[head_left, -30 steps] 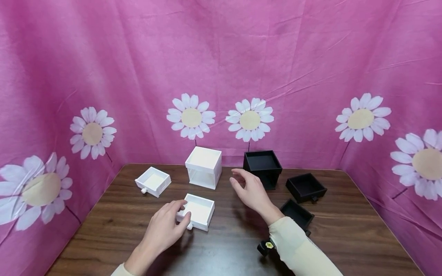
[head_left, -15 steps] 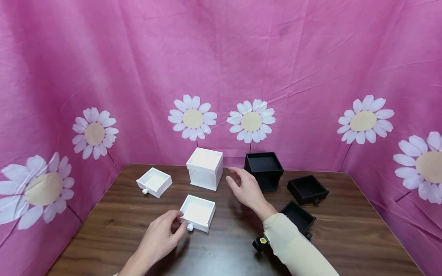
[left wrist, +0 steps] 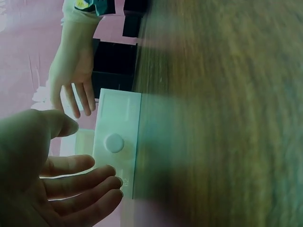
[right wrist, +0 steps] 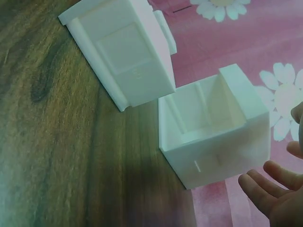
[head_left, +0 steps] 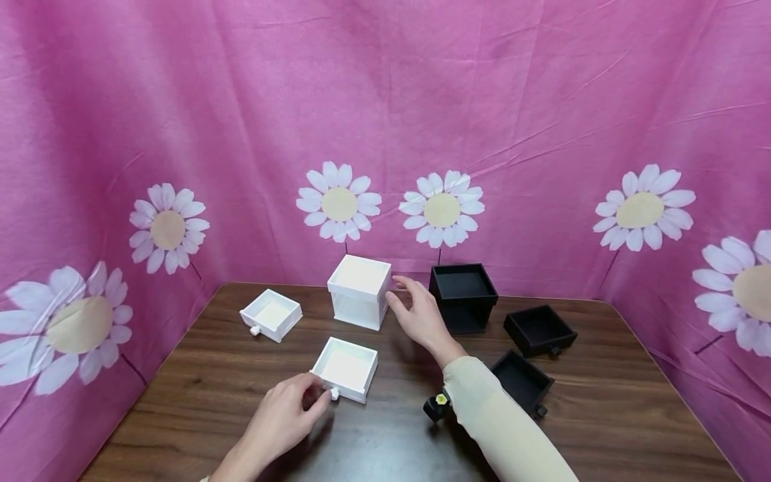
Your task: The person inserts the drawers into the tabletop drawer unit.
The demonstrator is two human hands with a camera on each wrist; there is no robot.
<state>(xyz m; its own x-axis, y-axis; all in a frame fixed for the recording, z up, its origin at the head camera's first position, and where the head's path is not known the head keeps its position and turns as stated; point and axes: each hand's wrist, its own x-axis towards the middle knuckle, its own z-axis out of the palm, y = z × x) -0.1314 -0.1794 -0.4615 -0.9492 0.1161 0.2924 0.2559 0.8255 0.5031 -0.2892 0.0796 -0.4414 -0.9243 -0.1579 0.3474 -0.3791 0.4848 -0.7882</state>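
A white open-topped drawer (head_left: 345, 366) lies on the table, its round knob (left wrist: 114, 143) facing the person. At its front left corner is my left hand (head_left: 278, 414), thumb and fingers spread; the left wrist view shows the knob uncovered beyond them. My right hand (head_left: 420, 320) is at the right side of the white box (head_left: 360, 284), fingers apart and loosely bent. In the right wrist view those fingers (right wrist: 258, 193) are close to the box wall; whether they touch it I cannot tell. The box's front is open and its inside looks hollow.
A second white drawer (head_left: 271, 314) lies at the back left. Right of my right hand stands a black box (head_left: 462, 284). Two black drawers, one behind (head_left: 540, 329) and one nearer (head_left: 521, 381), lie right of it. A pink flowered cloth (head_left: 385, 120) hangs behind the table.
My right hand has moved left, from near the black box to the white box's side. My left hand has drawn back from over the drawer's left rim to near its knob.
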